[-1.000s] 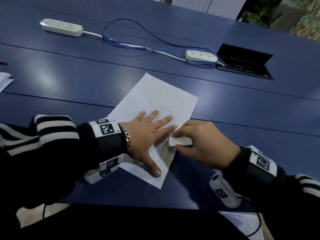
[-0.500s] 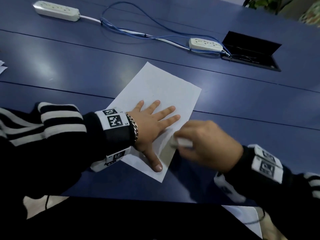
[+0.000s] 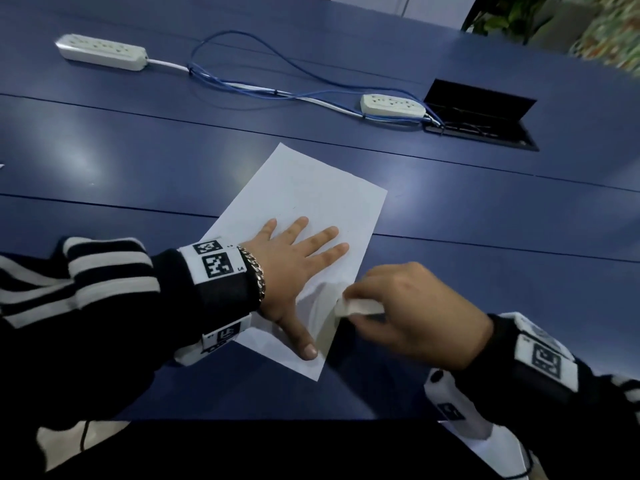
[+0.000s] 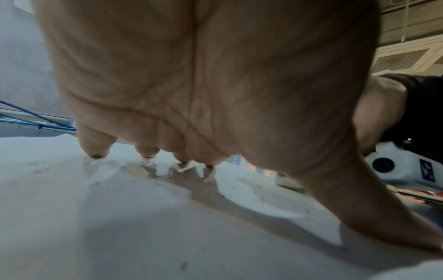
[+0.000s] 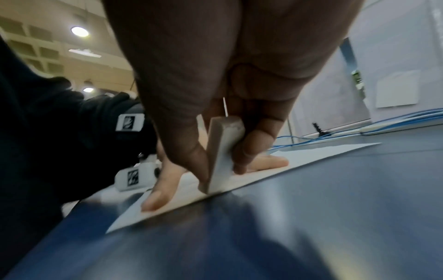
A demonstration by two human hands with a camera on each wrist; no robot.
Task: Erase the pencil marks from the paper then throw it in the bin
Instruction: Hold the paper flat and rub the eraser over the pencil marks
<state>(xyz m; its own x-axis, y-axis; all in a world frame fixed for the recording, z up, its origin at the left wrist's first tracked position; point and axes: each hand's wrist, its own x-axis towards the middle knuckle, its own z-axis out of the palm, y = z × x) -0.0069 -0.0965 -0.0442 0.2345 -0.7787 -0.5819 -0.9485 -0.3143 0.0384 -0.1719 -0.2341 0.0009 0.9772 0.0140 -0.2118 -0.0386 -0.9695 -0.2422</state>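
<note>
A white sheet of paper (image 3: 311, 199) lies on the blue table (image 3: 485, 237). My left hand (image 3: 298, 268) lies flat on its near half, fingers spread and straight, pressing it down; the left wrist view shows the palm and fingertips (image 4: 95, 151) on the paper (image 4: 120, 217). My right hand (image 3: 412, 313) pinches a white eraser (image 3: 358, 307) between thumb and fingers at the paper's right edge. In the right wrist view the eraser (image 5: 221, 151) stands on edge against the paper (image 5: 299, 157). Pencil marks are too faint to make out.
Two white power strips (image 3: 100, 51) (image 3: 393, 105) joined by blue and white cables (image 3: 259, 88) lie at the back of the table. An open black cable hatch (image 3: 481, 116) is at the back right. No bin is in view.
My right hand with the eraser has shifted slightly toward me along the paper's right edge and is motion-blurred. The left hand stays flat on the paper.
</note>
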